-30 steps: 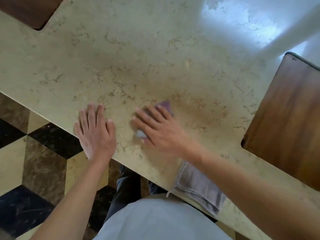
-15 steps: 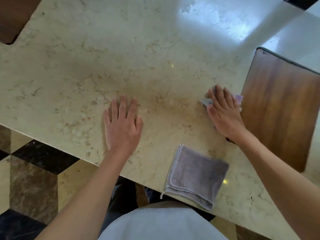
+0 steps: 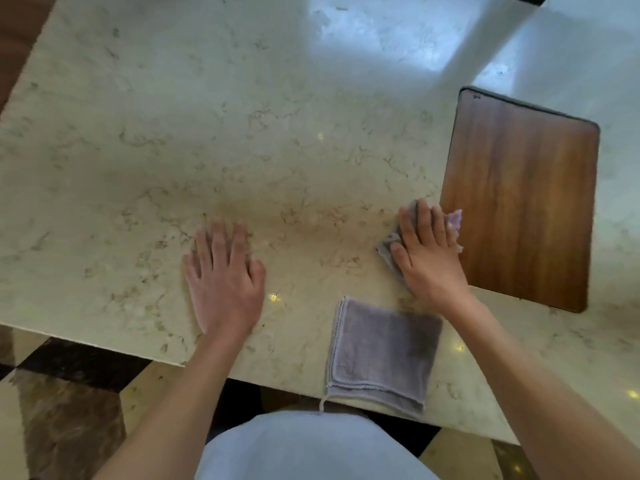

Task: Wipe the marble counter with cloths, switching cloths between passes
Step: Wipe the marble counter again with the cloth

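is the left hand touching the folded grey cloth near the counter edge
Apart. The head view shows the left hand flat on bare marble counter, with open counter between it and the folded grey cloth.

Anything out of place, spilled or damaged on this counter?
No spill or damage shows. One oddity: the folded grey cloth hangs slightly over the marble counter near edge, a loose thread dangling. The right hand presses a small cloth beside the wooden board.
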A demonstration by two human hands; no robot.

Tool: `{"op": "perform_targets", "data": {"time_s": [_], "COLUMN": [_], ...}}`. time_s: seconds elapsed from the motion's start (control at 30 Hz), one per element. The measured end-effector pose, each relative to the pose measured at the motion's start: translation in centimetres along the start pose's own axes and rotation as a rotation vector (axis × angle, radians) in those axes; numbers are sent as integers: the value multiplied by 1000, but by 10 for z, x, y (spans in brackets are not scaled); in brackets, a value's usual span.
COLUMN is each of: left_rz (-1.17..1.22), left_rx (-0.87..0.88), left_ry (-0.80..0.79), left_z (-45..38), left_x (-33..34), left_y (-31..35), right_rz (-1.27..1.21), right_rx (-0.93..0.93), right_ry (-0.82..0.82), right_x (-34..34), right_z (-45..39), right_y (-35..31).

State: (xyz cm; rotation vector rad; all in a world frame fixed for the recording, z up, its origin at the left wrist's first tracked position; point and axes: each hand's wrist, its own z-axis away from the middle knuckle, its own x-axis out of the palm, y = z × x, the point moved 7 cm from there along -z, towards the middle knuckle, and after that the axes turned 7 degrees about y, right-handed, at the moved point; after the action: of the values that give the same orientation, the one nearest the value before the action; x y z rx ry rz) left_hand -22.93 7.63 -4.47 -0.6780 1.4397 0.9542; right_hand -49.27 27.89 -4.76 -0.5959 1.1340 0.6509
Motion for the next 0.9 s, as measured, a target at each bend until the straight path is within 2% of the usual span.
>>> {"op": "perform_targets", "data": {"time_s": [0.13,0.23,0.33,0.4,0.47,0.53,0.57,0.63,0.7,0.8,0.87,0.9], "left_rz": [-10,55,230,365,375,269,201,104,57,9,7,6], "left_rx": [11,7,2,27,90,151,176,213,253,304,316,318], "left_ry": [6,-5,-5,-25,-24,5,14,18,19,20,13,11], "left_z": [0,-3,-5,-12,-31,-65,-82,-110,-128,-139,-139,-139], "left_x": [-3,-5,-16,-28,-40,-46,-47,-47,-47,-42,-41,-41], "left_y": [2,1,-8,-25,-54,-91,-110,-141,-162,-171,-171,-172], "right_rz": [-20,-65,-90,-89,-77,-82,-91,-122,-169,-194,-219,-225], "right_rx": [57,-62,-192,-190,-18,277,402,555,473,66,-135,-172], "right_ry": [15,3,26,65,114,105,133,236,274,307,266,269], "right_x": [11,8,16,18,15,11,8,2,8,16,23,23], "right_z": [6,-11,-3,10,11,12,11,5,-8,-16,-4,-1], "right_y": [-63,-143,-216,-216,-175,-132,-125,-152,-228,-369,-410,-402]}}
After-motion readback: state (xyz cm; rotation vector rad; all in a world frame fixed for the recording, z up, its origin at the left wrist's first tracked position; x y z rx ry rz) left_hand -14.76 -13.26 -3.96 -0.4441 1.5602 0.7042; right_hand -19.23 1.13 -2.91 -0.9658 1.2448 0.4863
